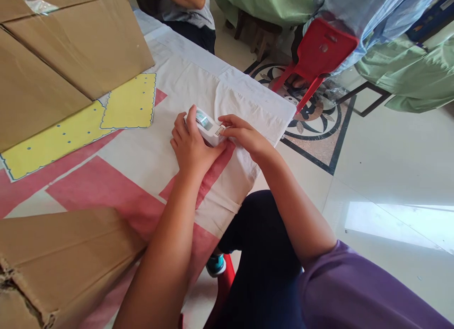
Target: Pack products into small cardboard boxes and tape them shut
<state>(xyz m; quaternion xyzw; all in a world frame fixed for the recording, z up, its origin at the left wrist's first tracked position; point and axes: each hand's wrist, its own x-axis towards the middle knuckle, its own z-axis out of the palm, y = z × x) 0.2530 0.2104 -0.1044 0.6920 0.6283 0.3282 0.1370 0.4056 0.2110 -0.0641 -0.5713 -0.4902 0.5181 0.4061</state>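
A small white box-shaped device (212, 130) with a teal-and-grey panel on top rests near the edge of the cloth-covered table (191, 78). My left hand (193, 147) is wrapped around it, fingers on the far side and thumb along the near side. At the device's right end, my right hand (244, 135) has its fingertips closed on a small beige patch. Whether those fingertips hold a separate small piece cannot be seen. The device's underside is hidden by the cloth and my left hand.
Large cardboard boxes stand at the upper left (81, 40) and lower left (64, 263). Yellow scallop-edged cards (131, 102) lie beside the upper box. Beyond the table are a red plastic chair (321, 50), a seated person (198, 17) and green-draped tables (418, 73).
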